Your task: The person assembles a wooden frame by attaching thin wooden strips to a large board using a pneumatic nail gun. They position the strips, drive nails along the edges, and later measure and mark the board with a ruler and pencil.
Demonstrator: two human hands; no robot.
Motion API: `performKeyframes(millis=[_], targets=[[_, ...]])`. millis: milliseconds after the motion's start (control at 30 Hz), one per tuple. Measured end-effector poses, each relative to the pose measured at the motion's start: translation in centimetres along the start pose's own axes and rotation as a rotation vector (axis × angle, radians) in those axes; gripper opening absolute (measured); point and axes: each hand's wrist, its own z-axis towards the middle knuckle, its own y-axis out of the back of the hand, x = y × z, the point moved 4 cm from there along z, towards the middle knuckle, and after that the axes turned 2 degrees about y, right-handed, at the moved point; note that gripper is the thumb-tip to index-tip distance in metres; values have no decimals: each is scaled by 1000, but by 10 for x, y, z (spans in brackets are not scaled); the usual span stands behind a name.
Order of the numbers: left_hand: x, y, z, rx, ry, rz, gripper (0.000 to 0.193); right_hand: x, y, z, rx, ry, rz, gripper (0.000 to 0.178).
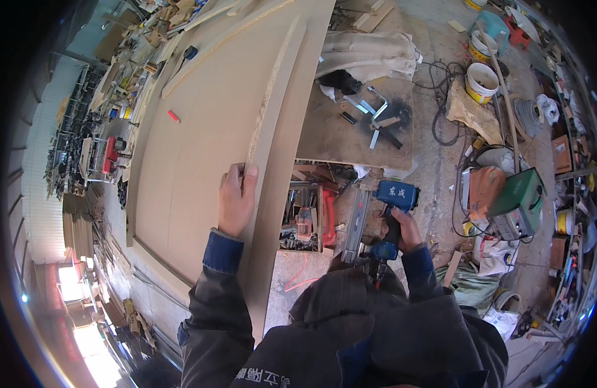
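While strip stands on edge: steady before firing.
Left hand [237, 197]: closed on strip [267, 123], frame centre, fingers pinching its upper edge.
Strip: narrow board, edge-up on big panel [201, 129], running toward upper centre.
Right hand [402, 231]: wrapped round grip of blue nailer [379, 220], lower right of centre, off the panel.
Advice: keep strip upright, fingers well clear of nailer nose.

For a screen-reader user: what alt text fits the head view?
Left hand grips the edge of a narrow board strip lying on a large brown panel, while the right hand holds a blue nail gun above a cluttered workshop floor.
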Motion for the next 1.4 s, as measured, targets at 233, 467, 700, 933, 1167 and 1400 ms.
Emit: performKeyframes(millis=[233,467,700,933,1167,1400], targets=[[1,3,-2,53,43,-117,46,67,-34,50,5,134,-52,47],[-10,-2,44,176,-21,-159,48,111,-49,110,67,178,53,50],[-49,-39,167,184,-12,-32,49,171,-73,181,214,200,154,53],[-90,-83,297,126,48,137,54,215,-92,277,341,75,280,54],[-116,-117,362,54,113,381,49,217,-94,351,545,-158,495,52],[-127,-123,366,45,284,411,48,218,-108,395,684,-251,632,48]])
